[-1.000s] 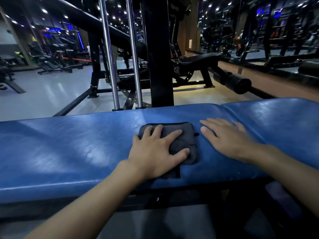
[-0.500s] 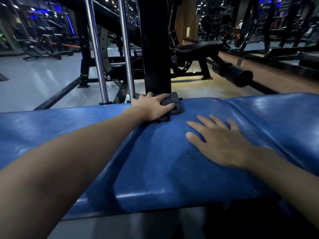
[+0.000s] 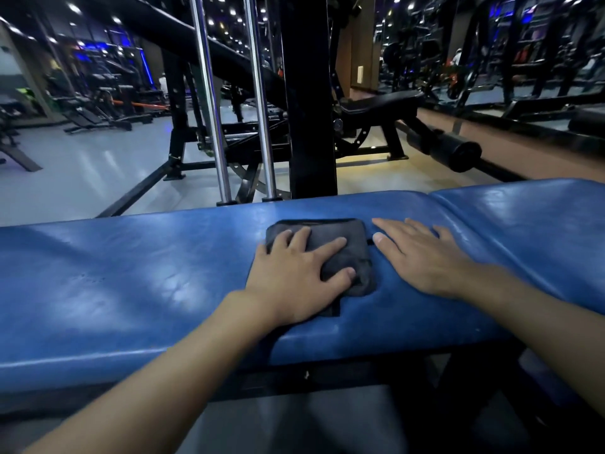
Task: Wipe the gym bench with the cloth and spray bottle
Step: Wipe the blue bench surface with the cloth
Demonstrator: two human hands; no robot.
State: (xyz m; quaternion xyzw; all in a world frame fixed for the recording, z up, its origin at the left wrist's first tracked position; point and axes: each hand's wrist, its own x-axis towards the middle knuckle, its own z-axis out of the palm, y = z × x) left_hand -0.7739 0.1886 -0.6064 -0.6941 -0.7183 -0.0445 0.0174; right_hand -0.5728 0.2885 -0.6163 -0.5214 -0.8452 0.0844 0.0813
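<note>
A long blue padded gym bench (image 3: 131, 283) runs across the view in front of me. A folded dark grey cloth (image 3: 343, 234) lies flat on its middle. My left hand (image 3: 294, 276) presses down on the cloth with spread, straight fingers. Just right of the cloth, my right hand (image 3: 422, 257) rests flat on the bench pad, palm down. A seam splits the bench into two pads at the right. No spray bottle is in view.
A thick black upright post (image 3: 307, 93) and two chrome guide rods (image 3: 209, 99) stand right behind the bench. A black padded roller (image 3: 455, 152) juts out at the back right. Other dark gym machines fill the grey floor beyond.
My left hand has pulled the cloth back from the bench's far edge toward the middle of the pad. My right hand has stayed flat on the bench.
</note>
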